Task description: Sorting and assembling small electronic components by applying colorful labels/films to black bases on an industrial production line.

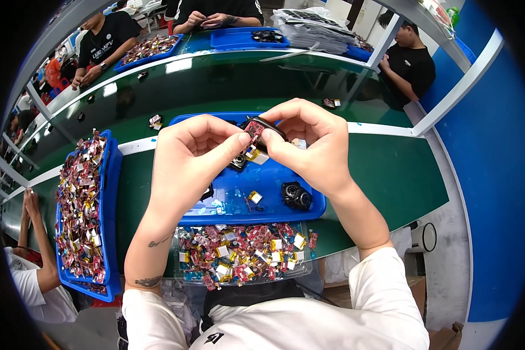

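Above a blue tray (256, 218), both hands meet around a small black watch case (273, 125). My left hand (186, 151) is closed, pinching a red circuit board (254, 129) between thumb and finger at the case. With thumb and curled fingers, my right hand (318, 143) grips the case and touches the board's other side. A silver battery with yellow tape (258, 156) shows just below the board; whether it is wired to it I cannot tell. In the tray lie a black watch casing (296, 196), another small battery (255, 198) and scraps of blue film.
A clear tray heaped with red boards and batteries (242, 254) sits between my forearms. At left stands a blue bin (112, 233) full of similar parts. Beyond a white rail runs a green conveyor belt (216, 87) with scattered pieces. Several people work around it.
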### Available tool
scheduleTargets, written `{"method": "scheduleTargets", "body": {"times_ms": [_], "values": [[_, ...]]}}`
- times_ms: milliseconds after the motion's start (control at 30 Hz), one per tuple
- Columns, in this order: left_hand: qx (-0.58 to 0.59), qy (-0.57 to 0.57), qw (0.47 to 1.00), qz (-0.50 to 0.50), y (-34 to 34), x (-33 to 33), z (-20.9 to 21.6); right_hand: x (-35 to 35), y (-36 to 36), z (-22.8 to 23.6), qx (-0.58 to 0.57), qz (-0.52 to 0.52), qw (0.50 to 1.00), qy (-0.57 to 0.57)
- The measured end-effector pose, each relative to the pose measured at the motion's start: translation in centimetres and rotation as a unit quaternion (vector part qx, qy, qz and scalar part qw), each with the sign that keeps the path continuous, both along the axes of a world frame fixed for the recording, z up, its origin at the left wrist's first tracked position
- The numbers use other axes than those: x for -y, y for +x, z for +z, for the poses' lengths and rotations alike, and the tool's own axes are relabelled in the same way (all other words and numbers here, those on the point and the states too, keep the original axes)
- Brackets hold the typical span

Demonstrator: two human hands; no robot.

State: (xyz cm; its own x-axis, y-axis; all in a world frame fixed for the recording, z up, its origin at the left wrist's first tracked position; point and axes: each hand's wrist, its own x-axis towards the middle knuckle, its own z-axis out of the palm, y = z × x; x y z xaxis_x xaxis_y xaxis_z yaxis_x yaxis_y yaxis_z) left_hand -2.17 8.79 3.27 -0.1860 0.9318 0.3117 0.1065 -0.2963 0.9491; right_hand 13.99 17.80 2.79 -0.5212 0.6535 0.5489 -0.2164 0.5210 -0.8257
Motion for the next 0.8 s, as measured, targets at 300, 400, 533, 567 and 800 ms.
{"method": "scheduleTargets", "body": {"times_ms": [300, 400, 533, 567, 800], "values": [[-0.072, 0.026, 0.997, 0.017, 0.0, -2.5, -0.3, -1.6, 1.1, 0.3, 0.046, -0.005, 0.999, 0.021], [-0.167, -0.029, 0.983, 0.075, -1.3, -6.5, -0.1, -3.0, 1.9, 1.2, 0.028, -0.086, 0.994, 0.064], [-0.313, -0.099, 0.927, 0.183, -5.5, -15.6, -3.3, -3.4, 2.7, 1.8, 0.035, -0.097, 0.99, 0.097], [-0.333, -0.146, 0.915, 0.174, -6.7, -17.5, -4.4, -3.2, 2.6, 1.8, 0.075, -0.093, 0.985, 0.124], [-0.452, -0.309, 0.815, 0.188, -7.4, -22.8, -9.4, -3.1, 2.8, 1.0, 0.236, -0.001, 0.919, 0.315]]}}
